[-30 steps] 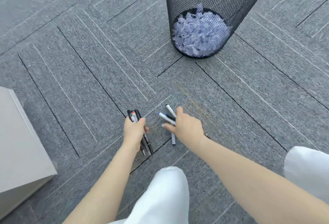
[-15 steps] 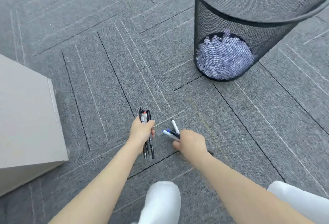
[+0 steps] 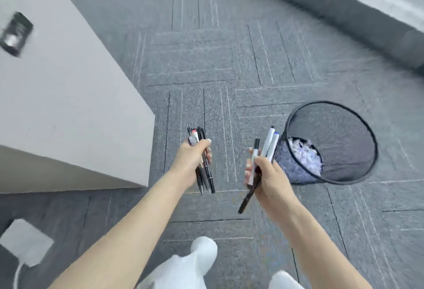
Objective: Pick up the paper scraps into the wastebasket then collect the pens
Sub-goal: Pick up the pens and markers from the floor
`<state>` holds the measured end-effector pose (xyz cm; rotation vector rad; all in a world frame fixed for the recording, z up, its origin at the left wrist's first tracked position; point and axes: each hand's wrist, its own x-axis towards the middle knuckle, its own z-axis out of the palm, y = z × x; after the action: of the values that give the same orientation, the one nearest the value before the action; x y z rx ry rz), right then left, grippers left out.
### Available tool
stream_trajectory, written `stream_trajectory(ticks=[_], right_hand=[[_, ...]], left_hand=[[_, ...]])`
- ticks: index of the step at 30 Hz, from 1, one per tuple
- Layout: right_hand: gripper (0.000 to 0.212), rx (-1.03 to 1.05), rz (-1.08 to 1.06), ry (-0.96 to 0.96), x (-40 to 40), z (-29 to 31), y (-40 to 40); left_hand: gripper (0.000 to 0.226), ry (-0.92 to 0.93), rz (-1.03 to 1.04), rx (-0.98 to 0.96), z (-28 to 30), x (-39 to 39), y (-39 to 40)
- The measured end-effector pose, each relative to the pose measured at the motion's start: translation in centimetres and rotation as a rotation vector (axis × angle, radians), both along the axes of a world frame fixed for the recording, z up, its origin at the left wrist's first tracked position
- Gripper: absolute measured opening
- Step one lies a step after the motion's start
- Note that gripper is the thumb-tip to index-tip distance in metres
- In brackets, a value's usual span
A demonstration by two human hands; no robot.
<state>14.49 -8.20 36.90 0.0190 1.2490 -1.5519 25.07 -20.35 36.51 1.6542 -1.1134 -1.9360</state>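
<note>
Both hands are up off the carpet (image 3: 263,59), each with its own bundle. The left hand (image 3: 191,159) has its fingers curled tight round a bunch of dark pens (image 3: 205,171), thumb pressed across the top; the bunch runs nearly straight away from the person, tips toward the body. The right hand (image 3: 266,178) grips a looser fan of markers (image 3: 268,145), white barrels pointing up and away and one black barrel hanging out below the palm toward the person. The two bundles lie roughly parallel, side by side and apart, with bare carpet showing between them. The wastebasket (image 3: 358,128) stands just beyond the right hand, the paper scraps (image 3: 305,153) lying in its bottom, so that part looks done. No pens show on the carpet. A pale desk (image 3: 68,96) sits to the left, its near corner closest to the left hand, so the left bundle would probably reach it first. The slack black marker looks the likeliest to slip.
</note>
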Motion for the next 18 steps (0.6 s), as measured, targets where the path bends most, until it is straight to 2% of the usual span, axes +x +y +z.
stream_trajectory(ticks=[4,7,11,14,18], right_hand=[[0.012,-0.064,0.081,-0.117,3.7,13.5,-2.8],[0.014,-0.082,0.192,-0.001,7.0,22.5,-4.6],[0.022,-0.093,0.363,0.259,11.6,32.3,-6.4],[0.03,-0.104,0.479,0.295,16.1,38.4,-6.5],[0.037,-0.167,0.664,0.346,24.1,45.0,-4.5]], left_hand=[[0.014,0.071,0.041,-0.003,13.7,3.2,-0.2],[0.017,0.117,0.101,-0.072,22.9,7.4,-0.5],[0.012,0.164,0.243,-0.162,33.1,14.3,0.4],[0.02,0.269,0.379,-0.261,39.4,19.6,3.2],[0.023,0.267,0.608,-0.355,46.2,27.4,8.8]])
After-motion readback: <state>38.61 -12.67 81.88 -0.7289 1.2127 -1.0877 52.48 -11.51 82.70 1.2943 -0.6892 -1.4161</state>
